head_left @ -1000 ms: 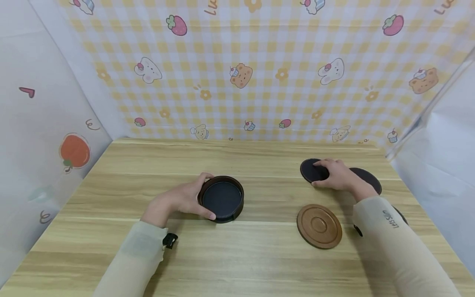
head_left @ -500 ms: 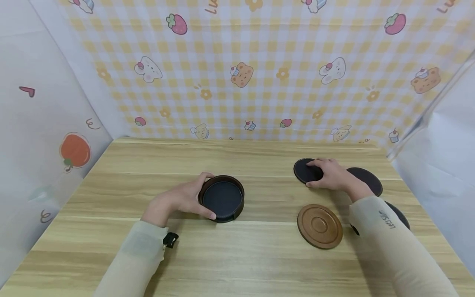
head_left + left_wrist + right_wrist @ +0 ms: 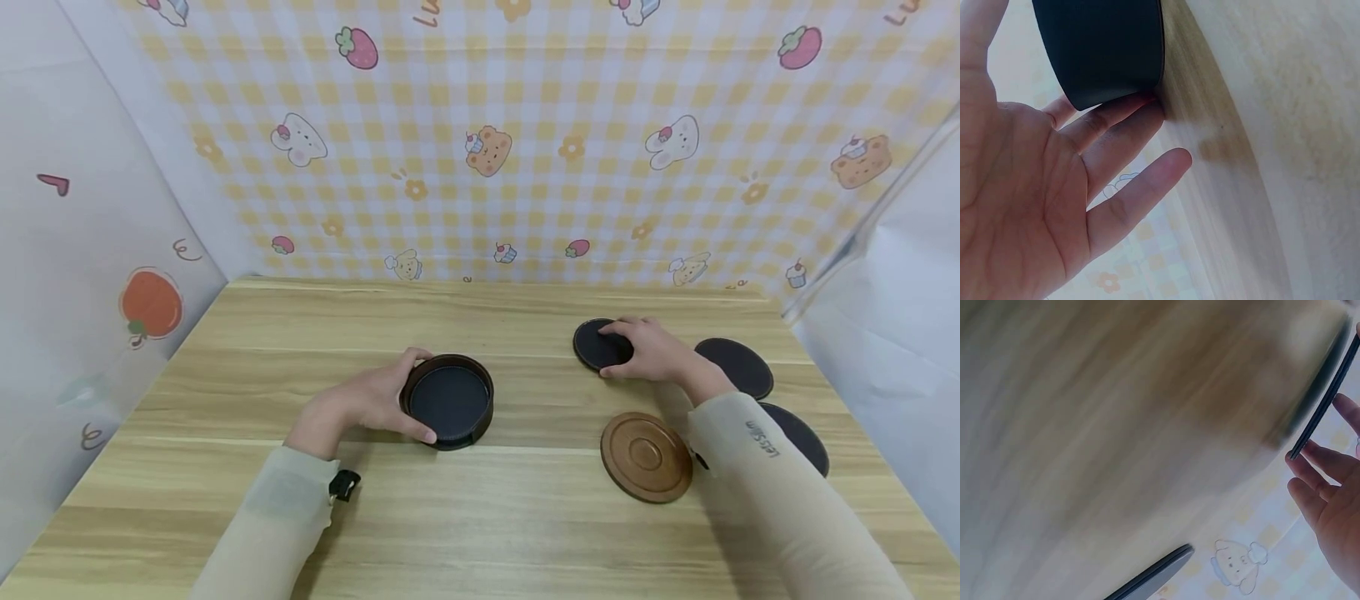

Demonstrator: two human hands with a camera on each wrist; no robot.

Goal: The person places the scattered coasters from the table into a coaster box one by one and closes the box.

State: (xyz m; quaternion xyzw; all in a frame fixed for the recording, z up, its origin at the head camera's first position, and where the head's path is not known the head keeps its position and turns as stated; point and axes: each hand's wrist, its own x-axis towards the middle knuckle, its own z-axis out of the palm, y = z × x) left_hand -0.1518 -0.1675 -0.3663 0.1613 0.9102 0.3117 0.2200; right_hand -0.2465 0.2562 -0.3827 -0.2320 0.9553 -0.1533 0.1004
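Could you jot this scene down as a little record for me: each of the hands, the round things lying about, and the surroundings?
Left hand: the left hand grips a black round holder by its side
Right hand: the right hand holds a small black disc
Nearby: a brown ringed disc, nearer the person than the held disc
Far right: two more black discs
Surface: wood-grain table
Backdrop: yellow-and-white checked cloth with cartoon prints

On the table, two coasters lie right of the disc, the holder left.
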